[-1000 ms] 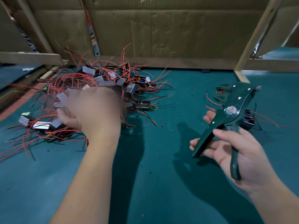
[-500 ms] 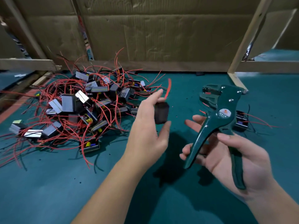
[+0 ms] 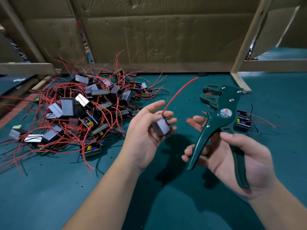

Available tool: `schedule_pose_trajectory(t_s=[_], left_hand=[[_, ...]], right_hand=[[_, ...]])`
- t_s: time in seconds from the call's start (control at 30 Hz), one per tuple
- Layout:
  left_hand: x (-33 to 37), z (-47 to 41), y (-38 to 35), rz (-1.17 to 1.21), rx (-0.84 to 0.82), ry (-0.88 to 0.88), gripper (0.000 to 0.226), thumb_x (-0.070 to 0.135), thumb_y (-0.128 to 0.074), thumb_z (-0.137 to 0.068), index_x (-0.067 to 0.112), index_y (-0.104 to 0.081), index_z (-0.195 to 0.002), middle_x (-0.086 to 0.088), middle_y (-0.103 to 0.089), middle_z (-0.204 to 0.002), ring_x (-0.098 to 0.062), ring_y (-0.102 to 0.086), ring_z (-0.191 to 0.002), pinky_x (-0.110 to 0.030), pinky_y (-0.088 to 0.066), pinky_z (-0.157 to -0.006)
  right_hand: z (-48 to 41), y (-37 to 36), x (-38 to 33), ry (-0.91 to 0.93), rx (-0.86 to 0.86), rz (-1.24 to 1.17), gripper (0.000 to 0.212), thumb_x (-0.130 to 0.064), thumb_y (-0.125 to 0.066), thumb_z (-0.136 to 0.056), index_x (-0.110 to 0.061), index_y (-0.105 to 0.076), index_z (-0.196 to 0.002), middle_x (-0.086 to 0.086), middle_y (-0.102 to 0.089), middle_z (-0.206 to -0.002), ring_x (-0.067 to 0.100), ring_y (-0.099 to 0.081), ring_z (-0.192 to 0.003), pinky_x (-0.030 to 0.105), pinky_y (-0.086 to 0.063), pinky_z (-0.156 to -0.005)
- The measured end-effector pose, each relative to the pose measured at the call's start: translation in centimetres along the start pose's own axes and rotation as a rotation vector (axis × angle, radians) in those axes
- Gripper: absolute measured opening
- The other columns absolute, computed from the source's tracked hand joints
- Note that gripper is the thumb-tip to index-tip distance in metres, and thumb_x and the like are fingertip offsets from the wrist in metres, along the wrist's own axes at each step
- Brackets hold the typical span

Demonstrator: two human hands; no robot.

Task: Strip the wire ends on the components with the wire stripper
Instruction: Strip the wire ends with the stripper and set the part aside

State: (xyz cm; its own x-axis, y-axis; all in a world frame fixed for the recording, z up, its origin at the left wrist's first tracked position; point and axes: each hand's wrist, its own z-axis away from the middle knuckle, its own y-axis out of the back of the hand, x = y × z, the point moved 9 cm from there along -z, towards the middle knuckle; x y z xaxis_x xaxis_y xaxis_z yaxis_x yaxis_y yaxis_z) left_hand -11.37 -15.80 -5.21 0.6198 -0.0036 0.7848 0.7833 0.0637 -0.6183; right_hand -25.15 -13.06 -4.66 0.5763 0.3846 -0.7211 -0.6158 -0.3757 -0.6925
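My left hand (image 3: 146, 135) holds a small grey box component (image 3: 160, 127) palm-up over the middle of the green table. Its red wire (image 3: 180, 94) sticks up and to the right toward the stripper's jaws, a short way from them. My right hand (image 3: 235, 156) grips the handles of the dark green wire stripper (image 3: 216, 120), which stands upright with its handles spread. The jaws (image 3: 210, 95) point left and hold nothing.
A pile of several box components with tangled red wires (image 3: 83, 112) lies at the left. One component (image 3: 242, 121) rests behind the stripper at the right. Cardboard walls (image 3: 166, 35) and wooden posts (image 3: 245, 47) close off the back. Green table surface (image 3: 49, 196) spreads in front.
My left hand left the pile with one component, carried it right and turned palm-up. The component's red wire now points toward the stripper's jaws. The right hand and stripper stayed nearly still.
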Motion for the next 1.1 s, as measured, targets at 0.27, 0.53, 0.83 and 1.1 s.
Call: schedule_pose_trajectory(t_s=[0.27, 0.53, 0.83, 1.1], left_hand=[[1.0, 0.6, -0.8, 0.353, -0.191, 0.056, 0.039, 0.029, -0.042, -0.075, 0.009, -0.065, -0.100, -0.001, -0.047, -0.064, -0.017, -0.050, -0.059, -0.031, -0.049, -0.067], [0.7, 1.6, -2.8, 0.027, -0.395, 0.022, 0.027, 0.012, -0.048, -0.053, 0.010, -0.071, -0.068, -0.003, -0.047, -0.040, -0.018, -0.048, -0.047, -0.029, -0.046, -0.060], [-0.6, 0.5, -0.8, -0.377, -0.150, -0.073, 0.014, 0.025, -0.066, -0.063, 0.019, -0.054, -0.065, 0.004, -0.049, -0.057, -0.015, -0.048, -0.058, -0.027, -0.042, -0.063], [-0.9, 0.6, -0.9, -0.493, -0.177, -0.052, 0.021, 0.040, -0.068, -0.075, 0.021, -0.074, -0.082, -0.003, -0.073, -0.076, -0.020, -0.064, -0.076, -0.050, -0.044, -0.088]], right_hand=[[0.3, -1.7, 1.1, -0.178, -0.175, -0.119, 0.072, -0.023, -0.076, -0.066, 0.000, -0.053, -0.130, 0.029, -0.042, -0.141, 0.040, -0.064, -0.081, 0.056, -0.051, -0.081], [0.2, -2.1, 1.7, -0.204, -0.257, -0.172, 0.077, -0.021, -0.072, -0.072, 0.000, -0.042, -0.139, 0.018, -0.057, -0.127, 0.041, -0.063, -0.084, 0.056, -0.049, -0.084], [0.1, -1.8, 1.4, -0.175, -0.239, -0.095, 0.073, -0.024, -0.073, -0.070, -0.001, -0.049, -0.135, 0.026, -0.062, -0.104, 0.039, -0.063, -0.084, 0.054, -0.048, -0.083], [0.1, -2.4, 2.1, -0.150, -0.221, 0.008, 0.077, -0.019, -0.075, -0.069, 0.004, -0.044, -0.136, 0.034, -0.053, -0.100, 0.046, -0.060, -0.079, 0.058, -0.046, -0.078]])
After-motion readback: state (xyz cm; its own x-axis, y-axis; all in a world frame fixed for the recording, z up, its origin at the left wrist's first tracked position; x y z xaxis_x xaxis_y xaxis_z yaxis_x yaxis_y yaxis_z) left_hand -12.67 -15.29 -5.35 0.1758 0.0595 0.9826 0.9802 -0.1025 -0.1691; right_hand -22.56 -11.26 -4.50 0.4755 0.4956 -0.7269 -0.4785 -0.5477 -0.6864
